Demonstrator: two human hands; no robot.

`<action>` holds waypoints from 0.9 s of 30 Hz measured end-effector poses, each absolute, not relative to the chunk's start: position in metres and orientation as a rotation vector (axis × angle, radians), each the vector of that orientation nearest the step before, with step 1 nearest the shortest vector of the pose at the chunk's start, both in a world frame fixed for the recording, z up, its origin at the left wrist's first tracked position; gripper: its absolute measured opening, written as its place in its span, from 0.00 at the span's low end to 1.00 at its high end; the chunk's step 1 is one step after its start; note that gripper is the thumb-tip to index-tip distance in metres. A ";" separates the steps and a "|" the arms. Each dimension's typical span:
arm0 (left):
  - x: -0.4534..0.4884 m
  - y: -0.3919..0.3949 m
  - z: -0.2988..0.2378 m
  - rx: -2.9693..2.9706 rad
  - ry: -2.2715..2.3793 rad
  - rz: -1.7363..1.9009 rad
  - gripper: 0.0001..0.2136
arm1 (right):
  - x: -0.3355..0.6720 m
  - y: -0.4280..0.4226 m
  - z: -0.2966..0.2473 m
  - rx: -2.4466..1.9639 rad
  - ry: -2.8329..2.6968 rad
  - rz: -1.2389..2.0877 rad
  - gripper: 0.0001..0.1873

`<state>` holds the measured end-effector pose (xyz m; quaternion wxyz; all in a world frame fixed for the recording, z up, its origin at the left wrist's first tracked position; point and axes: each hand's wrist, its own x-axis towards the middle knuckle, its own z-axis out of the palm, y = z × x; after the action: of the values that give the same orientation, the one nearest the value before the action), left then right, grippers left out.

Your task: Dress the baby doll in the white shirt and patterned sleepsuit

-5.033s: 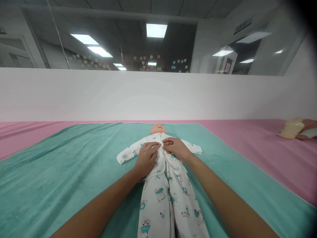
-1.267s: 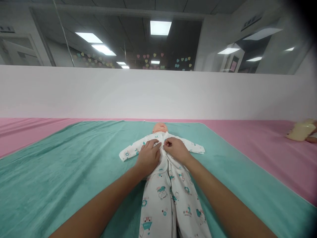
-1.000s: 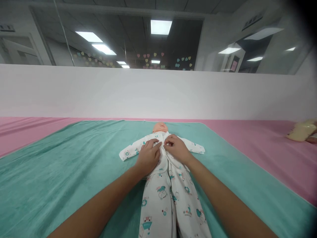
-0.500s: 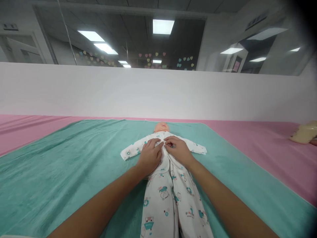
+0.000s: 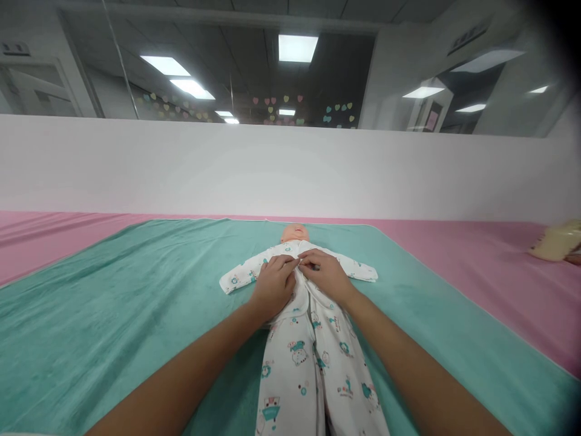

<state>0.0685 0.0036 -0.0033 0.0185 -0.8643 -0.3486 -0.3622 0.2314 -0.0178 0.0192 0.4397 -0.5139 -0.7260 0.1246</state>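
Observation:
A baby doll (image 5: 295, 232) lies face up, with its head away from me. It is dressed in a white baby outfit (image 5: 290, 381) printed with small teal and red animals. Both sleeves spread out sideways, and the long legs run toward me. On the chest, my left hand (image 5: 275, 284) rests with its thumb and forefinger pinched at the front opening. Opposite it, my right hand (image 5: 324, 275) has its fingers curled together on the same edge of cloth. The fingertips of the two hands almost meet. Whatever small fastening may be between them is hidden.
A teal sheet (image 5: 149, 303) lies under the doll, over a pink cover (image 5: 454, 260). Behind stands a low white wall (image 5: 272, 169) with glass above it. At the far right edge is a pale yellowish object (image 5: 556, 242), partly cut off.
Both hands stay at the chest opening. The left forefinger and right fingertips have shifted slightly closer together. The whole view has drifted a little.

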 end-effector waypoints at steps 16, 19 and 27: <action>0.068 -0.001 0.002 -2.630 -1.025 -1.005 0.17 | 0.239 -0.003 0.016 -1.389 -1.505 0.682 0.11; 0.069 -0.001 0.001 -2.623 -1.032 -1.012 0.17 | 0.239 0.001 0.018 -1.409 -1.523 0.711 0.11; 0.070 0.000 0.000 -2.602 -1.043 -1.034 0.15 | 0.234 0.013 0.028 -1.630 -1.636 0.637 0.07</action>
<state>0.0699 -0.0002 -0.0002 0.0767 -0.8683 -0.3480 -0.3451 0.2339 0.0126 0.0282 0.3646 -0.6336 -0.6358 0.2476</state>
